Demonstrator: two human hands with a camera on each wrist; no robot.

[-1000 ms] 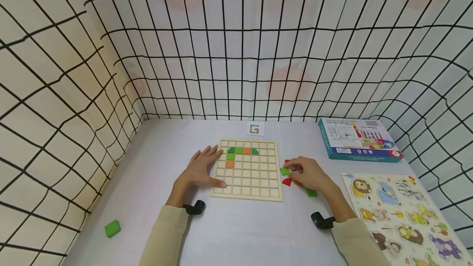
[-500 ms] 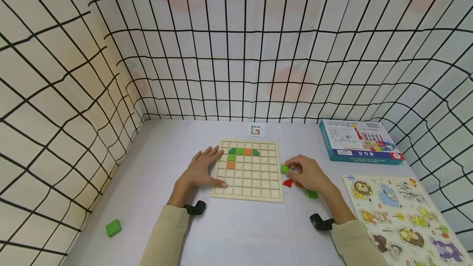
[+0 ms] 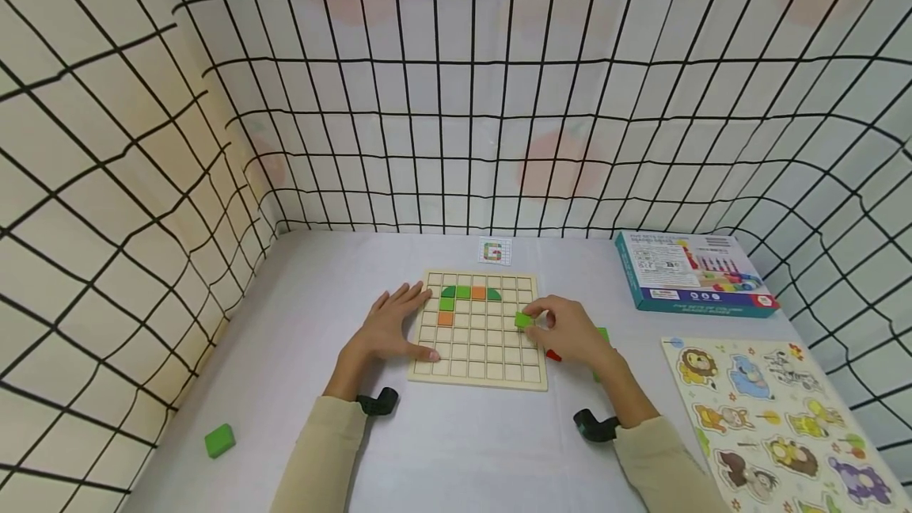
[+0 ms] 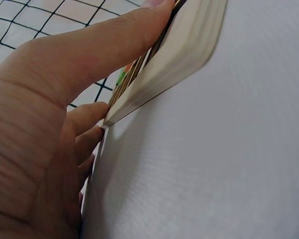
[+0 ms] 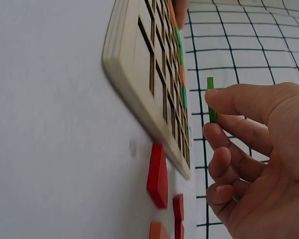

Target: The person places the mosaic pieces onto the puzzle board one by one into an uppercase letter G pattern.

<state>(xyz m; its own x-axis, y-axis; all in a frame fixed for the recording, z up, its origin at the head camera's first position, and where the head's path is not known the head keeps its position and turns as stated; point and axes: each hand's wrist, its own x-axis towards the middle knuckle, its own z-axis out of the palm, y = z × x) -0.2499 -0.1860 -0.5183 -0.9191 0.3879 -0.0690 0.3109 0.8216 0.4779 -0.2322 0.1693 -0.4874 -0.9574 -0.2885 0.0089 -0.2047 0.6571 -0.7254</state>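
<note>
A wooden grid board (image 3: pixel 473 348) lies mid-table, with green and orange tiles (image 3: pixel 445 318) set along its upper left cells. My left hand (image 3: pixel 385 332) rests spread at the board's left side, its thumb over the lower left corner and its fingertips at the upper left edge. Between thumb and fingers, my right hand (image 3: pixel 570 329) pinches a green square tile (image 3: pixel 523 321), which overlaps the board's right columns in the head view. The right wrist view has that tile edge-on, raised above the table. Beside the board's right edge lies a red piece (image 5: pixel 158 177), partly hidden by my hand in the head view.
A small card with a coloured G (image 3: pixel 495 250) lies behind the board. At the right are a teal game box (image 3: pixel 694 271) and an animal puzzle sheet (image 3: pixel 773 418). A green block (image 3: pixel 219 441) sits front left. Black netting (image 3: pixel 466 113) surrounds the table.
My right hand has picked up the green tile from the pieces beside the board and moved left with it, over the board's right side. My left hand stays in place.
</note>
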